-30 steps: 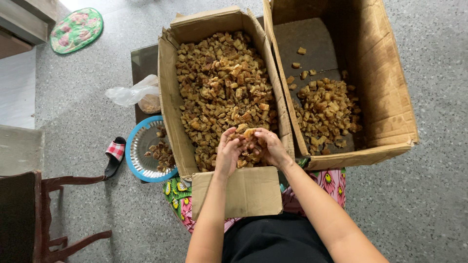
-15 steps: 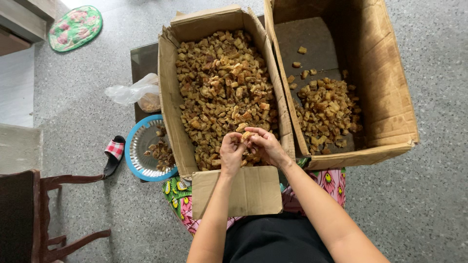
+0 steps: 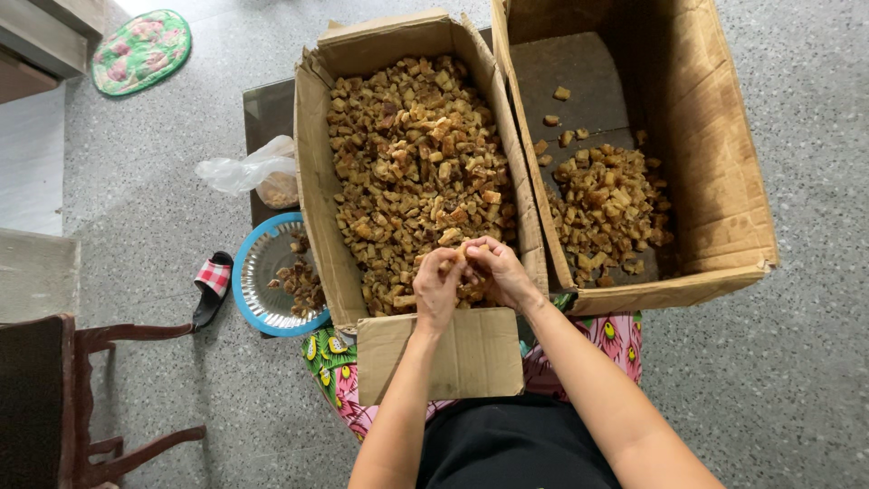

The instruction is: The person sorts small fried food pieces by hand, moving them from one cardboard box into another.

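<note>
— Both hands over the near end of the fuller box (image 3: 312, 181), close together. Left hand (image 3: 438, 288) and right hand (image 3: 500, 272) pinching one small brown chunk (image 3: 460, 254) between the fingertips, fingers curled in, not spread.

— And the chunk itself?

— Held just above the heap of brown chunks (image 3: 412, 172), right by the box's near flap (image 3: 439, 353). Hard to tell whether being split or only turned over; too small to say.

— Other box?

— To the right, touching the first. Second box (image 3: 724, 163) far less full, a smaller pile (image 3: 602, 204) at its near end, a few stray bits further back.

— Risks from here?

— Likely a crumbling grip: pressing too hard could break the chunk and drop bits back into the heap, mixing with the rest. Could also slip sideways onto the patterned cloth (image 3: 326, 358) below the flap. Thin wall between the two boxes, so a careless toss might land on the wrong side.

— Anything else nearby?

— Blue-rimmed plate (image 3: 249, 303) on the left with a few pieces on it, just beside the fuller box. Plastic bag (image 3: 244, 167) above it. Slipper (image 3: 211, 282) on the floor, chair (image 3: 54, 398) at the lower left.
</note>
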